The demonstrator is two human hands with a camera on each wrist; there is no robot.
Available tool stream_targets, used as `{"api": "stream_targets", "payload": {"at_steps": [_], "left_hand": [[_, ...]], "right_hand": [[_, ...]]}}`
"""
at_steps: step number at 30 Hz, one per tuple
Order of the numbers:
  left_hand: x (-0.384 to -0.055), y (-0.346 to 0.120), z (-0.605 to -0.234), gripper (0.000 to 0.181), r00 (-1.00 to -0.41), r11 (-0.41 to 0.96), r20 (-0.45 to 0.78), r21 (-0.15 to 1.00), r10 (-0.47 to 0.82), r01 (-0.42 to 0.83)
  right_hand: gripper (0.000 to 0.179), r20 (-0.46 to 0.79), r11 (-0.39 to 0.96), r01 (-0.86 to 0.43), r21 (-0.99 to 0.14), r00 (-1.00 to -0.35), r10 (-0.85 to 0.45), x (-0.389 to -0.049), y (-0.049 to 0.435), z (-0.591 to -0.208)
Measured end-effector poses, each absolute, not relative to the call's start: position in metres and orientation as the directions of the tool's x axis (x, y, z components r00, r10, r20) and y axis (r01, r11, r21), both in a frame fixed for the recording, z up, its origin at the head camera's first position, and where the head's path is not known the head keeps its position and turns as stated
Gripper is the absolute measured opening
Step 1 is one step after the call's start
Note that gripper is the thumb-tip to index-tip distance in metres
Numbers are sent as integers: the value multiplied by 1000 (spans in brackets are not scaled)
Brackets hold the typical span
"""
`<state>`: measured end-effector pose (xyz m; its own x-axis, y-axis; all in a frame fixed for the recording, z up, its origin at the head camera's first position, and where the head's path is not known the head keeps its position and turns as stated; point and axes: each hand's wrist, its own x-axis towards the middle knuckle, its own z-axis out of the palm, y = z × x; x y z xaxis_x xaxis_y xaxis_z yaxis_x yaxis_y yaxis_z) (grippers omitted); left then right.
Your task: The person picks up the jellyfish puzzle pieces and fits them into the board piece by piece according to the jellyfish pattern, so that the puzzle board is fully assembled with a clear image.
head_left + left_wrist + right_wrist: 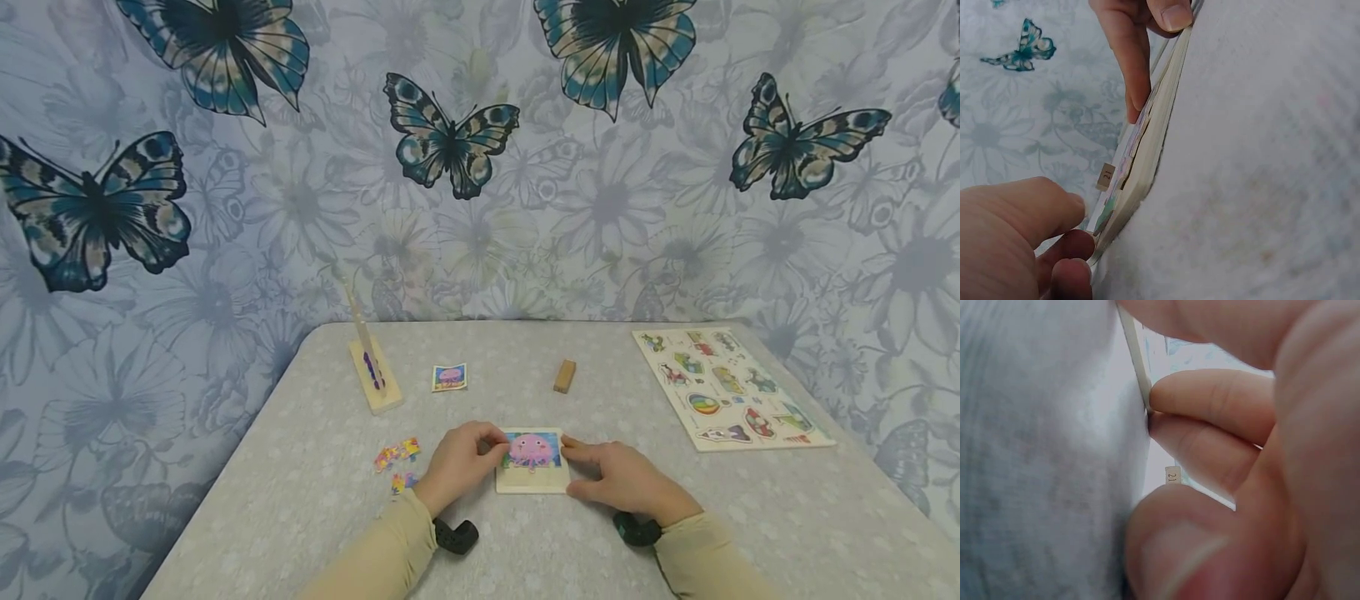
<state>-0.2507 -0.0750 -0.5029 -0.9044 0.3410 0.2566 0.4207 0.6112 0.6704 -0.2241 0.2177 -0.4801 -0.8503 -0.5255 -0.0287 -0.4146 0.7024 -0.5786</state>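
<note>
A small square wooden puzzle board lies in front of me. Joined pieces form a pink octopus picture across its far part; the near strip is bare wood. My left hand is at the board's left edge, thumb and forefinger pinching a puzzle piece with a green patch, partly hidden by the fingertips. Along the right edge rests my right hand, fingers extended near the far corner and thumb by the near corner. Loose colourful puzzle pieces lie left of my left hand.
Behind the board are a small octopus picture card and a wooden block marked 21. At the back left stands a wooden base with an upright panel. A large picture board lies at the right.
</note>
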Motion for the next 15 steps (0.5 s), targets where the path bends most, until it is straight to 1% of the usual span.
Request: {"api": "stream_targets", "payload": {"at_steps": [3,9,15], "left_hand": [[-249,-75,-502,9,-899,623,246,653,362,430],[-246,-75,-497,26,-876,649,200,605,438,462],[-246,-75,-496,25,-863,663,182,572,472,483]], "right_hand": [[65,-23,707,-421,-568,-851,-525,-224,218,-481],[66,-27,711,-421,-564,-851,-525,-226,219,-483],[66,-26,708,-427,-562,-847,-531,-227,219,-483]]}}
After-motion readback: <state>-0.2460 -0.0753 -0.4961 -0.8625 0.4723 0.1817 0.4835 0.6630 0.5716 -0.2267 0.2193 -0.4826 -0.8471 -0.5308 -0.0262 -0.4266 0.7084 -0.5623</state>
